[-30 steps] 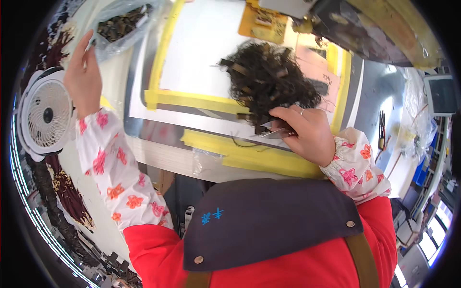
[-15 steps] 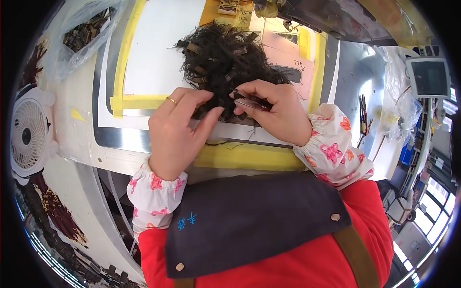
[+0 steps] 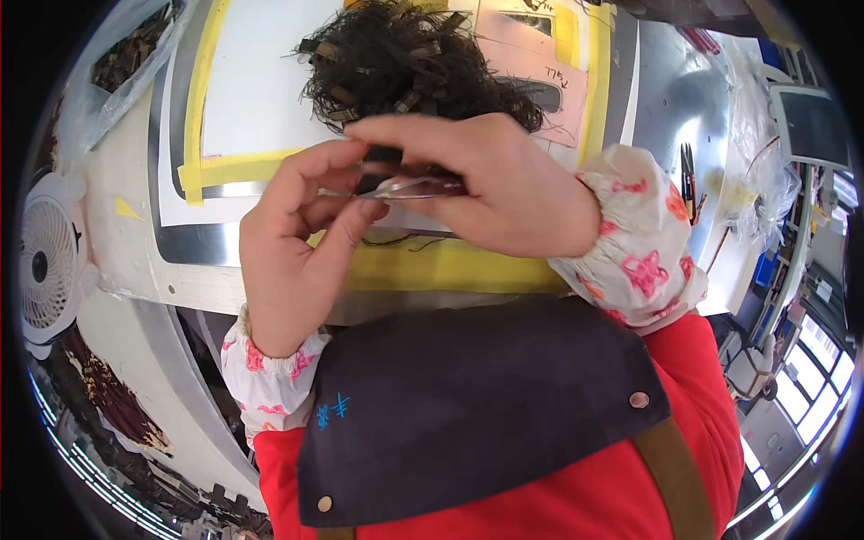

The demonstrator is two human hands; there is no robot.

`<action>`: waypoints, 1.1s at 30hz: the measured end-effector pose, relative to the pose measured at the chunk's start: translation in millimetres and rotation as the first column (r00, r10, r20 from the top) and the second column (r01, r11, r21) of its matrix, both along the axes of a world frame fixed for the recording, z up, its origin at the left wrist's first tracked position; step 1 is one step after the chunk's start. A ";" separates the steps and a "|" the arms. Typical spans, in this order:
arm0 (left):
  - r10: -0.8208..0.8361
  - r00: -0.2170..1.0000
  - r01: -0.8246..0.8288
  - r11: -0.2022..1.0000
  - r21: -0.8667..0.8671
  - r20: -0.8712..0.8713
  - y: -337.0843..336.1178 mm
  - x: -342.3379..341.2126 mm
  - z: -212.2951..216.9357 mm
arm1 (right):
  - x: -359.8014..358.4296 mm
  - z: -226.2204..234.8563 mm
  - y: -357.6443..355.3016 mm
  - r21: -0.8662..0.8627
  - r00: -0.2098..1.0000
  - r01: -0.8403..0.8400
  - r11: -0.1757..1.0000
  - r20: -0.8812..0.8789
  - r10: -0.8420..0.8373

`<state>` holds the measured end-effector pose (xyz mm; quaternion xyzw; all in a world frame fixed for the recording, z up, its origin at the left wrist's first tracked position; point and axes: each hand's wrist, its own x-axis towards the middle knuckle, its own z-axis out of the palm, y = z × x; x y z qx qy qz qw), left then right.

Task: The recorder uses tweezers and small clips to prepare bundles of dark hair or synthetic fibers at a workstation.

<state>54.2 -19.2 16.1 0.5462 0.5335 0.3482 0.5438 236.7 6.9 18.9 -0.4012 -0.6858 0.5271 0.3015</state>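
My right hand (image 3: 513,193) grips a pair of thin metal tweezers (image 3: 414,186), held level and pointing left. My left hand (image 3: 292,243) meets the tweezers' tip, with thumb and forefinger pinched on a small dark piece (image 3: 382,155) there. A few thin dark strands (image 3: 400,241) hang just below the fingers. Both hands are raised above the bench's front edge. Behind them a tangled heap of dark strands and small strips (image 3: 396,58) lies on a white board (image 3: 261,90) edged with yellow tape (image 3: 450,268).
A clear plastic bag of dark bits (image 3: 117,63) lies at the far left, with a white fan (image 3: 45,261) below it. A pink sheet (image 3: 540,63) is behind the heap. Pens or small tools (image 3: 688,171) rest on the metal surface at right.
My left hand left the plastic bag at the far left and came to the middle beside my right hand. Both hands have since lifted off the heap, closer to the camera.
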 end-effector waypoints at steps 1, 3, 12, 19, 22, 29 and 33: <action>0.011 0.999 -0.010 1.000 -0.005 0.035 -0.2 -1.7 -0.4 | -1.2 -6.5 1.5 -0.007 1.000 0.007 1.000 0.000 -0.007; 0.022 0.997 -0.021 1.000 -0.014 0.071 -0.1 -7.2 -2.3 | 0.7 -23.2 9.1 0.147 0.969 -0.197 0.969 0.177 0.170; -0.052 0.998 0.053 0.996 -0.070 0.024 -0.6 -12.4 -6.0 | 8.1 -20.3 9.2 0.174 0.994 -0.015 0.985 0.109 -0.004; 0.040 0.954 0.090 0.905 0.415 -0.296 2.4 -1.6 -2.7 | 11.7 -13.5 11.1 -0.002 0.995 -0.059 0.998 0.077 0.059; -0.042 0.967 0.130 0.928 0.349 -0.250 5.2 6.8 -11.2 | 9.1 -14.4 12.0 0.040 0.995 -0.092 0.995 0.054 0.089; -0.111 0.993 0.111 0.994 0.007 0.049 4.9 -4.6 -3.1 | 24.4 -24.2 26.1 0.357 0.965 -0.072 0.931 0.263 -0.026; -0.134 0.936 0.209 0.956 -0.207 0.327 1.2 -14.1 -3.6 | 20.8 -29.1 26.7 0.377 0.958 -0.041 0.925 0.277 -0.071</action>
